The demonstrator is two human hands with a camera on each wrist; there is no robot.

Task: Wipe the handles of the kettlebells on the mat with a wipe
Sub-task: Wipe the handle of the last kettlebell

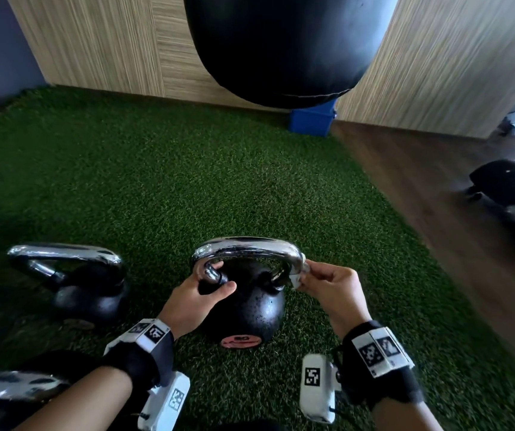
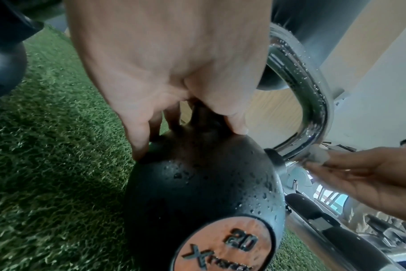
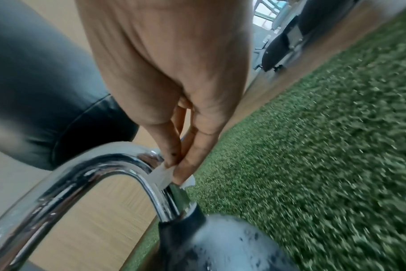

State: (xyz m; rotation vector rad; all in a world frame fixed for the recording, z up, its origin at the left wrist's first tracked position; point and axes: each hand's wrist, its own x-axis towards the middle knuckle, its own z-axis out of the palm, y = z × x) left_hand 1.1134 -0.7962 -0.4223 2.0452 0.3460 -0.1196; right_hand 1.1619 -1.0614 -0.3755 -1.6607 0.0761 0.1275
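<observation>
Green artificial grass mat (image 1: 188, 169) is covering the floor beside wood-pattern walls, and a black punching bag (image 1: 281, 45) is hanging above its far edge. One black kettlebell (image 1: 250, 309) with a chrome handle (image 1: 247, 248) is standing on the mat near the person (its round orange label is showing the number 20). The left hand (image 1: 194, 303) is gripping the base of the handle on the left side, with thumb and fingers curled around it where it meets the ball. The right hand (image 1: 330, 287) is pinching a small white wipe (image 1: 296, 276) between thumb and fingers and is pressing it against the right bend of the handle. Water drops are lying on the ball and the handle. A second kettlebell (image 1: 85, 284) is standing to the left on the mat.
</observation>
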